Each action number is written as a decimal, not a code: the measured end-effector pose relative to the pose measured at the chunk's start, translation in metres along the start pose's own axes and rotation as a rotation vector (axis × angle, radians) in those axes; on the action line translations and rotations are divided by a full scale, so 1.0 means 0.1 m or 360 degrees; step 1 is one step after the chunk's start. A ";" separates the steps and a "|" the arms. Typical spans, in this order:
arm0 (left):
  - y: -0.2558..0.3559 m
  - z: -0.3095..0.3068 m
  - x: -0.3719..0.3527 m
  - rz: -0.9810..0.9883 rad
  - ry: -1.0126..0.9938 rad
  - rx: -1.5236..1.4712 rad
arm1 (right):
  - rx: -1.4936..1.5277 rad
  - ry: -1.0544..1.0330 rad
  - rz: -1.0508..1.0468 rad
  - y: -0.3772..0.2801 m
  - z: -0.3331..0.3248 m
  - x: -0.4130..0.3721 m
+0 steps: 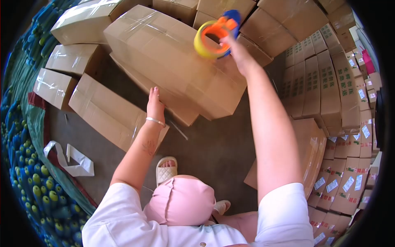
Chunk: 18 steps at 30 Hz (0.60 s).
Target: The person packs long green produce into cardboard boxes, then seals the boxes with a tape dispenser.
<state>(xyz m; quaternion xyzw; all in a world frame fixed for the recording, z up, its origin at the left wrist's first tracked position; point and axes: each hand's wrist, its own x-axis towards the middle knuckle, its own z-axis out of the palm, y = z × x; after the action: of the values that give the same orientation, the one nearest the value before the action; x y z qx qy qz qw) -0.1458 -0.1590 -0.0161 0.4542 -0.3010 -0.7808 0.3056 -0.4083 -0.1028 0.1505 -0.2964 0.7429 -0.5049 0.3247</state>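
Observation:
A large brown cardboard box [177,61] lies tilted in front of me, with clear tape across its far left end. My right hand [233,46] is closed on the orange and blue tape dispenser [231,24], which carries a yellow roll [201,45] and is held over the box's right part. The dispenser is slightly blurred. Against the near side of the box rests my left hand [155,103], fingers extended and close together, palm towards the cardboard, holding nothing. A silver bracelet is on that wrist.
Taped boxes [74,57] stand at the left and behind. A long box [111,111] lies near my left arm. Stacked printed cartons [321,86] rise at the right. White plastic scrap [80,164] lies on the floor [193,152]. Blue-green netted goods [41,185] line the left edge.

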 end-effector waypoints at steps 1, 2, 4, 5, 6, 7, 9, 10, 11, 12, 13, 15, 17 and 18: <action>-0.01 0.00 0.01 0.0008 -0.0024 0.0049 | -0.0351 -0.0060 0.0146 -0.01 0.04 -0.03; -0.03 0.01 0.02 0.0009 -0.0007 0.0076 | -0.0284 -0.0127 0.0129 -0.04 0.03 -0.07; -0.02 0.07 0.01 0.0066 -0.0044 0.0215 | -0.0325 -0.0128 0.0098 -0.10 0.04 -0.15; -0.04 0.09 -0.01 0.0122 -0.0077 0.0357 | -0.0362 -0.0132 0.0071 -0.10 0.04 -0.18; -0.10 0.13 -0.02 0.0115 -0.0078 0.0357 | -0.0430 0.0001 -0.0010 -0.06 0.10 -0.18; -0.22 0.21 -0.03 0.0129 -0.0069 0.0203 | -0.0521 -0.0059 0.0012 -0.14 0.13 -0.26; -0.41 0.39 -0.09 0.0171 -0.0042 -0.0113 | -0.0602 -0.0011 -0.0066 -0.14 0.20 -0.41; -0.34 0.49 -0.28 0.0051 -0.0167 -0.0355 | -0.0609 0.0029 -0.0108 -0.18 0.25 -0.57; -0.24 0.55 -0.51 -0.0063 -0.0292 -0.0600 | -0.0609 0.0008 -0.0121 -0.18 0.27 -0.70; -0.24 0.54 -0.61 -0.0131 -0.0371 -0.0665 | -0.0615 0.0065 -0.0095 -0.16 0.25 -0.82; -0.19 0.56 -0.80 -0.0239 -0.0417 -0.0660 | -0.0622 0.0123 -0.0064 -0.14 0.21 -0.94; -0.43 0.44 -1.01 -0.0188 -0.0623 -0.0586 | -0.0458 0.0164 -0.0006 -0.10 0.11 -1.26; -0.34 0.40 -1.27 -0.0426 -0.0487 -0.0115 | -0.0242 0.0265 0.0044 -0.02 0.00 -1.57; -0.51 0.28 -1.31 -0.0259 -0.0555 0.0034 | -0.0248 0.0251 0.0034 0.03 -0.04 -1.66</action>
<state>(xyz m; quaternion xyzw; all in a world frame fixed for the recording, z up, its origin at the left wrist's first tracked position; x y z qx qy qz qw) -0.1286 -0.0233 0.0257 0.3383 -0.3200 -0.8665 0.1797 -0.3101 0.0281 0.1791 -0.2720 0.8062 -0.4639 0.2466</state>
